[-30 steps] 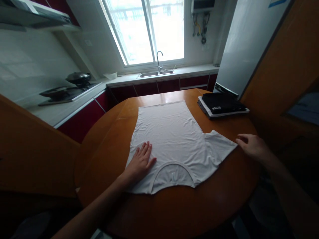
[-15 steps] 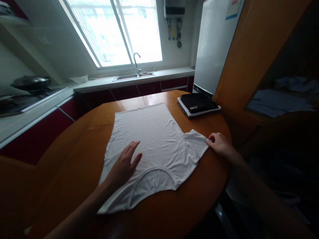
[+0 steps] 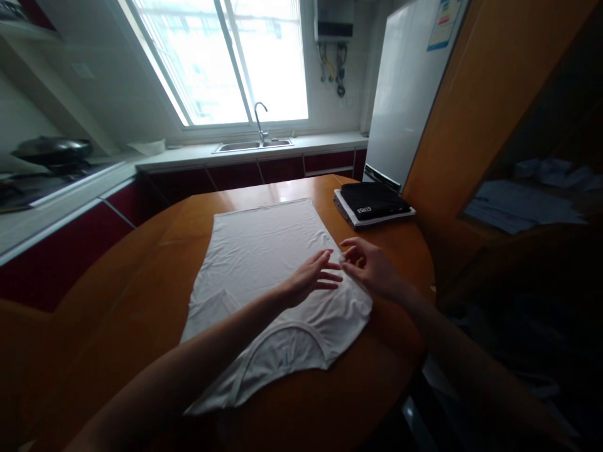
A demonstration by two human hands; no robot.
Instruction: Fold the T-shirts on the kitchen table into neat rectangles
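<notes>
A white T-shirt [image 3: 254, 251] lies spread on the wooden table, its neckline toward me and its hem toward the window. Its right-side sleeve is turned inward over the body. My right hand [image 3: 372, 267] is at that side edge, fingers curled with a bit of the white cloth between thumb and fingers. Close beside it, my left hand [image 3: 313, 276] is open, fingers spread over the shirt and pointing right. Whether the left palm touches the cloth I cannot tell. My left forearm crosses above the shirt's left part and hides some of it.
A black pouch [image 3: 377, 199] rests on a flat stack at the table's [image 3: 141, 270] far right. Beyond are a counter with a sink [image 3: 254, 145], a wok [image 3: 51, 150] on the stove at left, and a fridge [image 3: 405, 94] at right.
My right hand has moved left, bringing the sleeve inward over the shirt. My left hand has moved right across the shirt to beside the right hand.
</notes>
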